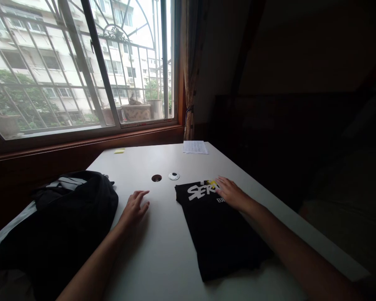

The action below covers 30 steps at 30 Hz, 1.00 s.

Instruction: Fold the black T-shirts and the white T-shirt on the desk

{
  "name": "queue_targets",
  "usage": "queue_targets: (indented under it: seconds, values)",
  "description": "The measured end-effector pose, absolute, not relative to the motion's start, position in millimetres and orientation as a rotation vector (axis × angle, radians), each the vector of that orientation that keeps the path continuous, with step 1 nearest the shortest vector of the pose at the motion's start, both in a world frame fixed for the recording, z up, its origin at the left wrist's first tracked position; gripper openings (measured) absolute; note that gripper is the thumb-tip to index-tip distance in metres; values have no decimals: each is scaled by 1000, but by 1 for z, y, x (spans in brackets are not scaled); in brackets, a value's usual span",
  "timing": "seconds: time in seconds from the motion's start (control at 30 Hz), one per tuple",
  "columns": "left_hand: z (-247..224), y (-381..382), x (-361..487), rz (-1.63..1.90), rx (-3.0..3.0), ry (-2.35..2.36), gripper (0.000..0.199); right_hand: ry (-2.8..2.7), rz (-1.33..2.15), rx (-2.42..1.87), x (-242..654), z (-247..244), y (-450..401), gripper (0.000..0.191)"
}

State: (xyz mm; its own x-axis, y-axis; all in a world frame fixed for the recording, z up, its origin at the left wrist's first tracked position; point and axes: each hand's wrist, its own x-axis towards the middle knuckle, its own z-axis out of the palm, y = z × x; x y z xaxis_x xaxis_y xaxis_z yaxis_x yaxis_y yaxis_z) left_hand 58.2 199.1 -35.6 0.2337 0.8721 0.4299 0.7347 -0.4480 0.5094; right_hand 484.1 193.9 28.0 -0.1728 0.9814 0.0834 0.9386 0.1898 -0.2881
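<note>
A black T-shirt (221, 234) with white and yellow lettering lies folded into a long, narrow shape on the white table (156, 251). My right hand (232, 192) rests over the printed end, fingers stretched out, covering part of the letters. To the left of the shirt, my left hand (135, 209) hovers at or just above the tabletop with its fingers apart and nothing in them; whether it touches the surface is unclear. Left of that hand is a heap of dark clothes (65, 221), with some grey and white cloth showing.
Beyond the shirt, the tabletop has a round cable hole (156, 178) and a loose white round cover (174, 176). Printed papers (195, 147) lie at the far edge, with yellow sticky notes (119, 151) at the far left. A barred window (131, 62) and a tied curtain (190, 83) stand behind.
</note>
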Motion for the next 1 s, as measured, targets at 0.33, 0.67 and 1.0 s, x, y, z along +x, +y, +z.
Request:
queue_targets:
  seconds: [0.33, 0.67, 1.0]
  values:
    - [-38, 198, 56, 954, 2465, 1501, 35, -2633, 357, -1498, 354, 2, 175, 69]
    - [-41, 199, 59, 894, 2568, 1480, 32, -2698, 281, -1372, 341, -11, 157, 67]
    - [-43, 200, 58, 912, 2588, 1474, 30, -2721, 487, -1177, 335, 2, 125, 66]
